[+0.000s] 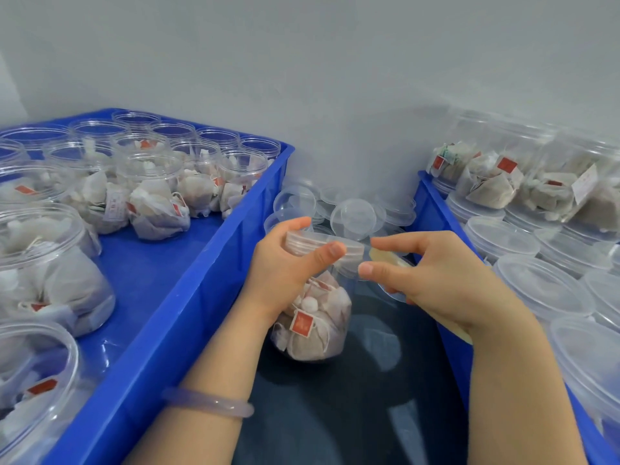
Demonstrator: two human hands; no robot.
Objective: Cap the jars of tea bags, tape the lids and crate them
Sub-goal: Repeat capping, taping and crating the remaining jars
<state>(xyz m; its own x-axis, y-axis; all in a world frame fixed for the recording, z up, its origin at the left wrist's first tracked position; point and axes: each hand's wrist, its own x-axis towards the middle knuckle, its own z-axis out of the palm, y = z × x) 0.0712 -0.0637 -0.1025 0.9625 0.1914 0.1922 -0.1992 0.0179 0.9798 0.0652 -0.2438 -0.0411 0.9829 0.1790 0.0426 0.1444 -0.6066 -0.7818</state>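
Left hand (pixel 285 263) clamps capped jar (pixel 315 297); right hand (pixel 432 280) pinches tape (pixel 385 258) at lid (pixel 322 245). Pull taut, press across seam.

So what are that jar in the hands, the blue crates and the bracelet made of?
The jar and its lid look like clear, glossy plastic: the tea bags show straight through. The blue crate looks like moulded, opaque plastic with a smooth sheen. The bracelet is a pale, translucent lilac ring, perhaps jade or glass; the look cannot settle which.

Narrow gap between blue crates (pixel 188 297); loose lids (pixel 357 216) block far end
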